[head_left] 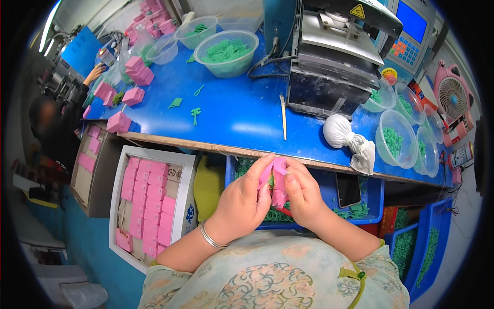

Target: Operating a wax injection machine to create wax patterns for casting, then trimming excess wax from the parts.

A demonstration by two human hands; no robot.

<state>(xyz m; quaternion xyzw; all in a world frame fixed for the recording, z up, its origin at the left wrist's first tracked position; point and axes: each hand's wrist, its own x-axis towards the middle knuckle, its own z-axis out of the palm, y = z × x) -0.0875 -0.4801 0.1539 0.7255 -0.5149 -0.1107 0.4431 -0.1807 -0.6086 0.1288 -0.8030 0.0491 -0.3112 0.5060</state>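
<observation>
In front of my body, at the table's front edge, both hands are closed on a pink, flexible rubber-like mold [279, 169]. My left hand [242, 201] pinches its left side, and my right hand [304, 191] grips the right side with thumb and fingers. The mold's top looks bent and parted, with a bit of green or yellowish material showing inside; my fingers hide much of the rest. Under my hands sits a blue tray [378, 206] with loose green wax-like pieces [355, 211] and a dark phone [349, 189].
Pink blocks fill a white-framed box [117, 206] at left. On the blue table [231, 118] are a thin stick [283, 118], a tied white cloth pouch [338, 133], a press machine [329, 77] and bowls of green pieces [226, 69]. Another person's hand [95, 73] is at far left.
</observation>
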